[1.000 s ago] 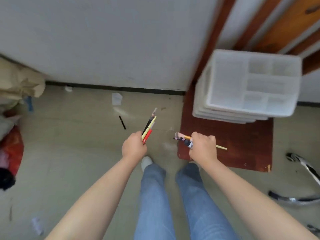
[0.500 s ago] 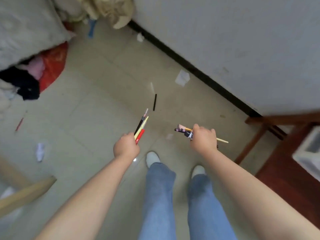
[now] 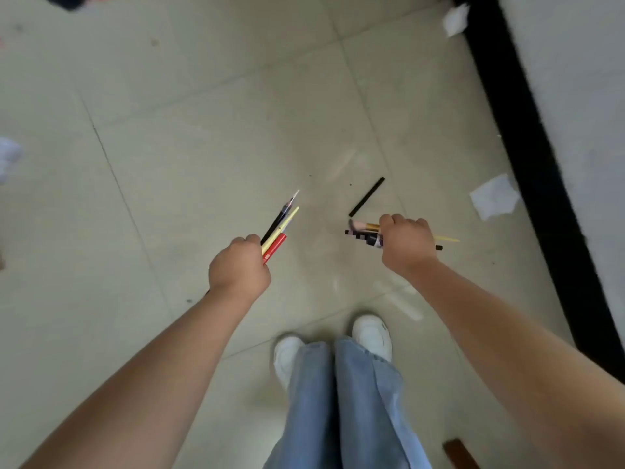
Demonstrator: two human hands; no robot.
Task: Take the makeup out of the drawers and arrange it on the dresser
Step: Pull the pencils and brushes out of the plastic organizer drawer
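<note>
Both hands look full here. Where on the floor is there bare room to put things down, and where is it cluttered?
Bare tile lies left of the left hand and ahead of its pencils. It is crowded near the right hand: a black stick ahead of it, paper scraps by the black baseboard.

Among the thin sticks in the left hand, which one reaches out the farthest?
The black pencil with the silvery tip: in the left hand it reaches past the yellow stick and the shorter red one.

From my feed, bare floor tile [image 3: 203, 137] lay open from nine to twelve o'clock. A black stick [image 3: 367, 197] at one, paper scraps [image 3: 494, 197] and the wall [image 3: 581, 79] closed two o'clock.
</note>
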